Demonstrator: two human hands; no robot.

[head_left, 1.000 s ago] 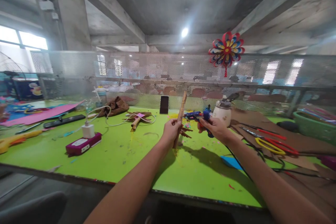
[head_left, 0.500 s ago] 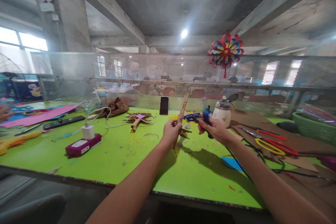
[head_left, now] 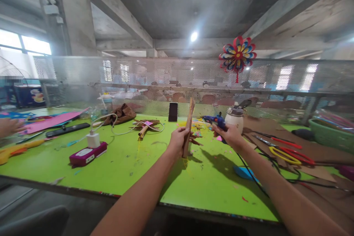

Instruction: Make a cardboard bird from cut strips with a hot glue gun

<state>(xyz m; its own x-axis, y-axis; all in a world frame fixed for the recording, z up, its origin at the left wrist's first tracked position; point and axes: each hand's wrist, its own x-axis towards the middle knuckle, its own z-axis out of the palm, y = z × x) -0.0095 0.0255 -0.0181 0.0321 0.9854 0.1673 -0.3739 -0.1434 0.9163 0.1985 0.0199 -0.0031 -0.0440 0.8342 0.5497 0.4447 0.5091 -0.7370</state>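
Note:
My left hand (head_left: 178, 141) is closed around a flat brown cardboard piece (head_left: 188, 127), held upright and seen nearly edge-on, with small brown points sticking out on its right side. Yellow strands hang below it. In my right hand (head_left: 228, 134) is a blue hot glue gun (head_left: 214, 120), its nozzle pointing left toward the cardboard but apart from it. A black cord (head_left: 250, 171) runs from the gun under my right forearm. Behind the hands, yellow and coloured scraps (head_left: 197, 127) lie on the green table (head_left: 149, 177).
At left are a purple power strip (head_left: 88, 154) with a white plug, a yellow glue gun (head_left: 20, 149) and another person's hand (head_left: 11, 127). A spiky brown craft piece (head_left: 143, 129) and phone (head_left: 173, 112) sit mid-table. To the right are a bottle (head_left: 234, 118), scissors (head_left: 287, 155) and green basket (head_left: 329, 132).
My right hand has drawn the glue gun right, away from the cardboard piece. The cardboard has turned more upright in my left hand. The other person's hand has moved further into view.

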